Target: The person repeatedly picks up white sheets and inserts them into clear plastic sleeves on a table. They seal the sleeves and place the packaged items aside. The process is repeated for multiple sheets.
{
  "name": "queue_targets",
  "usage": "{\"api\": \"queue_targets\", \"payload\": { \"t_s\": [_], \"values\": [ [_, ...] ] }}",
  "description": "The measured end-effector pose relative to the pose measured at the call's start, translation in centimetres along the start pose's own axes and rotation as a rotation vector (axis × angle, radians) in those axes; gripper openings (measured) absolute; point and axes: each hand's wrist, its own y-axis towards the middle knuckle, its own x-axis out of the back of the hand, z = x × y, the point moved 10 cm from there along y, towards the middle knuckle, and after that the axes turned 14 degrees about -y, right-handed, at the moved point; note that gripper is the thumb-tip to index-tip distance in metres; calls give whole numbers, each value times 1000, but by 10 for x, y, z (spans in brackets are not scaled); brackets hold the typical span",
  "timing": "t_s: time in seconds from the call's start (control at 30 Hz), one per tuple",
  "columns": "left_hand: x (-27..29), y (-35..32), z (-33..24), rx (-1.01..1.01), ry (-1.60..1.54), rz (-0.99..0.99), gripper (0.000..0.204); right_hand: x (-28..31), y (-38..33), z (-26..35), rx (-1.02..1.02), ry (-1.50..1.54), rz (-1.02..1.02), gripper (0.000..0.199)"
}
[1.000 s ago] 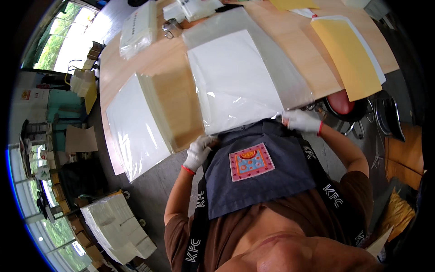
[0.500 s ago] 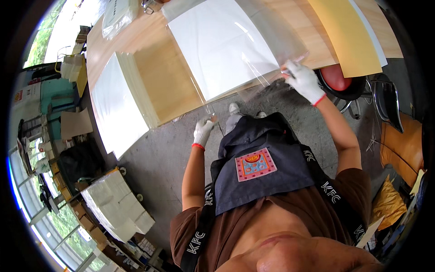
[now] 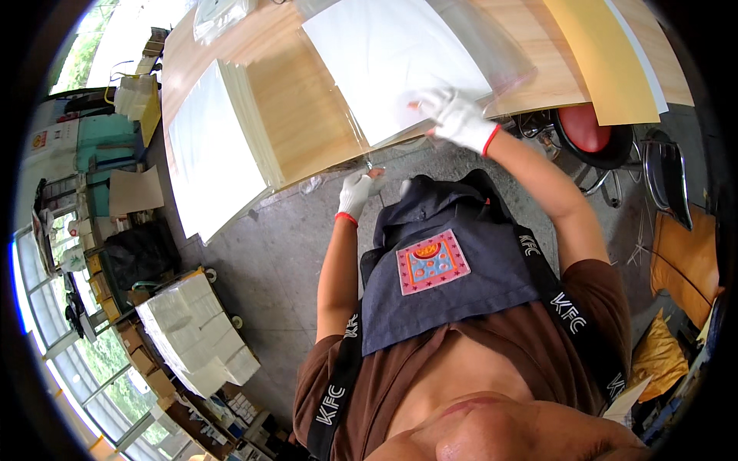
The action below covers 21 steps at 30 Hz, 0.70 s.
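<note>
My right hand (image 3: 456,117), in a white glove with a red cuff, rests flat on the near edge of a large white sheet inside a clear plastic bag (image 3: 400,61) on the wooden table (image 3: 307,115). My left hand (image 3: 357,192), also gloved, pinches a thin clear strip or flap of the bag just below the table's near edge. A thick stack of white sheets (image 3: 211,154) lies on the table to the left of the hands.
Yellow sheets (image 3: 607,61) lie on the table's right side. A red stool (image 3: 588,131) and an orange chair (image 3: 680,261) stand to the right. A trolley of white stacked paper (image 3: 196,334) stands on the grey floor at lower left, beside boxes and shelves.
My right hand moved left along the bag's near edge and now presses on it. My left hand stayed just below the table edge. The view shifted slightly.
</note>
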Motion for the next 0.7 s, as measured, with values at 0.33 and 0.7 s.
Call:
{"api": "queue_targets", "payload": {
  "t_s": [0.33, 0.7],
  "values": [
    [3, 10, 27, 109, -173, 63, 21, -7, 19, 132, 47, 316, 154, 16],
    [6, -3, 26, 48, -292, -72, 26, 7, -28, 58, -179, 1353, 197, 14]
  ]
}}
